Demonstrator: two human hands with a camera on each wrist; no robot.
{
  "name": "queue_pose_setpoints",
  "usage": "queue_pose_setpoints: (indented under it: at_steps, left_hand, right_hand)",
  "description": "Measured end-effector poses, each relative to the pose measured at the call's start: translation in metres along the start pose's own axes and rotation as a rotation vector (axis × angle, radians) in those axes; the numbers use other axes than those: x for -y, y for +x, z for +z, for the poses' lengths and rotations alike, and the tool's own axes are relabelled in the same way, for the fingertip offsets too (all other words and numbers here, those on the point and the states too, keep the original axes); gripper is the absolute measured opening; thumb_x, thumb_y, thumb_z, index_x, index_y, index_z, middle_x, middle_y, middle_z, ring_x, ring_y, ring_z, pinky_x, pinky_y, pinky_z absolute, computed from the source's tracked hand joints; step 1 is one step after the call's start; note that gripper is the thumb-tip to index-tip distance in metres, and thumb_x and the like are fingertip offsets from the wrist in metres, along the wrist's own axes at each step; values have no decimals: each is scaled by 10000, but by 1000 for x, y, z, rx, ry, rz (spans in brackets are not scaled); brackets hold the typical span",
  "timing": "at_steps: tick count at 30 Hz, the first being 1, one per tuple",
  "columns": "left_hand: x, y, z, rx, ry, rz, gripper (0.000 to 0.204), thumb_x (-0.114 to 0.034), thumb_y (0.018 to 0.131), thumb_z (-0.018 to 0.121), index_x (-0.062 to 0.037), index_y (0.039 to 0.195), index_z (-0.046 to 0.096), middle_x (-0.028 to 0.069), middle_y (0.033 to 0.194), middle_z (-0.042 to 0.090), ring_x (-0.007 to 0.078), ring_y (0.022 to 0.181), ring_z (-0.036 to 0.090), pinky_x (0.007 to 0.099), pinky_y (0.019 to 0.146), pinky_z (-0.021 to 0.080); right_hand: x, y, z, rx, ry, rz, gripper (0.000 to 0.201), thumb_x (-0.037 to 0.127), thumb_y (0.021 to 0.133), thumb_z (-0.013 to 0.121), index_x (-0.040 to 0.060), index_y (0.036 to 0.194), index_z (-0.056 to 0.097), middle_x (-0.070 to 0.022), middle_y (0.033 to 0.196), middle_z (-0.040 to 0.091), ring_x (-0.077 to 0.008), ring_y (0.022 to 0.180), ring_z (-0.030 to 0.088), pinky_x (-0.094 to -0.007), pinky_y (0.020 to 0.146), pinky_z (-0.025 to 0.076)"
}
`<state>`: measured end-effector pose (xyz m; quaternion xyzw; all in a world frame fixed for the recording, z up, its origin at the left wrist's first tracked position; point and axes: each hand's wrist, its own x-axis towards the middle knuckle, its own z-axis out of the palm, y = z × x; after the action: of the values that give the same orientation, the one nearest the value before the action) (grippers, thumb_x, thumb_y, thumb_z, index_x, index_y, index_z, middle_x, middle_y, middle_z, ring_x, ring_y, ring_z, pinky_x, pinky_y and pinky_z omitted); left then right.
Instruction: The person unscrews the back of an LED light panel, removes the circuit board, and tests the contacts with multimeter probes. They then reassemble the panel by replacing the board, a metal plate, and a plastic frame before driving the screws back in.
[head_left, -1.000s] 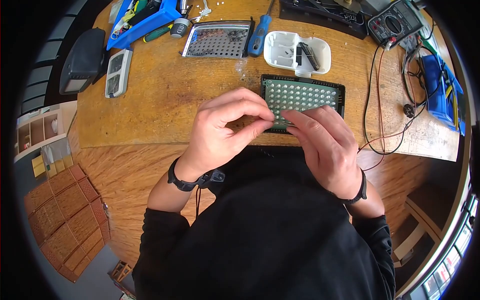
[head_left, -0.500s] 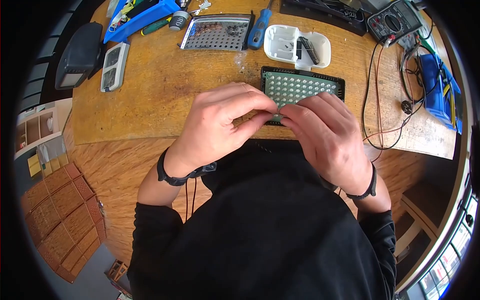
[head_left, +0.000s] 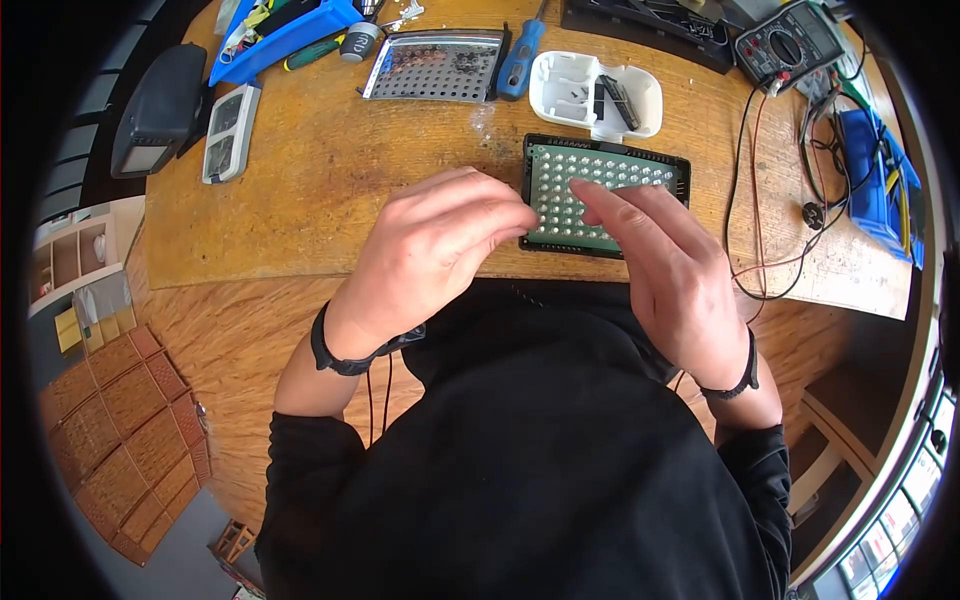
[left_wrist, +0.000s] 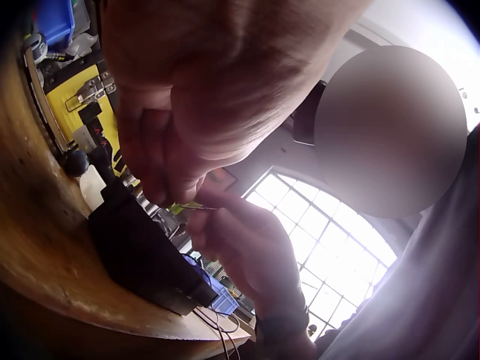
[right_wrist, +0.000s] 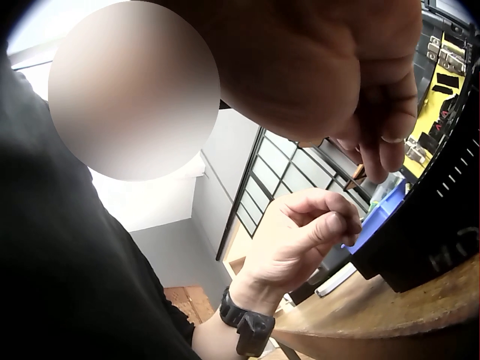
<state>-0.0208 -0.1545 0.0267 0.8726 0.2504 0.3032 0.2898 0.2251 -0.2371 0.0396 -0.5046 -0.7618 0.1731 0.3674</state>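
A thin piece [left_wrist: 198, 207] is being handled at the dome-studded board [head_left: 555, 185], upper centre on the worktop [head_left: 300, 200], left grip [head_left: 425, 245] seemingly pinched on it, right grip [head_left: 675, 270] loosely apart; the next move probably calls for steady aiming.

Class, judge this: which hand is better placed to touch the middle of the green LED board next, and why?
Probably the right. In the head view, the right hand extends its fingertips over the green LED board, towards its middle; the left hand reaches only its left edge.
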Motion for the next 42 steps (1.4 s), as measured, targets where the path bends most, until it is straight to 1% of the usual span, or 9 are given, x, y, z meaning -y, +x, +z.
queue_pose_setpoints:
  at_steps: [3, 5, 7, 11, 14, 17, 19, 22, 42]
  left_hand:
    - [-1, 1, 0, -18, -4, -1, 190, 84, 831, 824, 3, 999, 793, 114, 984, 782, 275, 863, 755, 361, 745, 596]
    - [-1, 1, 3, -43, -12, 7, 189, 87, 835, 829, 6, 1002, 795, 114, 995, 790, 266, 870, 764, 354, 747, 604]
    - [-1, -2, 6, -71, -97, -32, 199, 96, 837, 842, 6, 1011, 804, 120, 1008, 805, 247, 875, 780, 339, 740, 616]
    - [2, -2, 7, -63, -106, -4, 213, 102, 829, 856, 9, 1014, 811, 125, 991, 810, 238, 866, 788, 332, 724, 620]
    - [3, -2, 8, -70, -99, 11, 230, 89, 825, 866, 2, 1031, 813, 119, 967, 813, 242, 855, 792, 332, 730, 620]
    - [-1, -2, 11, -72, -48, -16, 312, 82, 823, 873, -7, 1113, 802, 108, 947, 819, 244, 842, 797, 334, 735, 621]
    - [-1, -2, 13, -99, -35, 4, 418, 84, 819, 876, -16, 1212, 774, 103, 939, 824, 246, 833, 798, 337, 740, 622]
    - [-1, -2, 14, -79, -17, 13, 480, 93, 810, 879, -17, 1260, 754, 103, 938, 825, 246, 835, 798, 338, 741, 624]
    - [0, -3, 17, -64, -14, 6, 429, 131, 806, 861, -5, 1198, 753, 116, 948, 802, 236, 856, 801, 326, 732, 637]
  right_hand:
    - [0, -1, -1, 58, 0, 7, 357, -118, 923, 729, -30, 1267, 763, -156, 1035, 746, -305, 933, 750, -383, 805, 609]
    - [-2, -2, 1, 15, 65, -55, 320, -91, 892, 786, -31, 1206, 788, -151, 1027, 750, -295, 922, 754, -378, 783, 610]
    - [-1, -2, 3, -18, 82, -54, 294, -78, 879, 811, -28, 1168, 798, -145, 1013, 756, -289, 905, 758, -372, 770, 610]
    - [-1, -5, 9, -122, 127, -4, 216, -19, 863, 868, 6, 1073, 820, -115, 944, 771, -273, 835, 762, -359, 711, 611]
    - [-1, -4, 11, -168, 172, 25, 205, -24, 872, 862, 11, 1069, 823, -114, 935, 785, -256, 823, 774, -344, 702, 612]
    - [-3, -5, 12, -162, 185, 31, 214, -31, 868, 863, 12, 1073, 822, -116, 933, 794, -253, 824, 777, -339, 710, 614]
    - [-5, -7, 15, -173, 194, 24, 214, -31, 867, 864, 12, 1072, 821, -116, 934, 794, -253, 827, 777, -340, 713, 616]
    - [-4, -6, 17, -186, 206, 8, 215, -30, 864, 867, 13, 1069, 819, -116, 932, 792, -254, 828, 776, -341, 715, 617]
    - [-3, -5, 23, -177, 173, -38, 217, -18, 868, 863, 8, 1073, 795, -114, 911, 767, -271, 802, 746, -357, 707, 602]
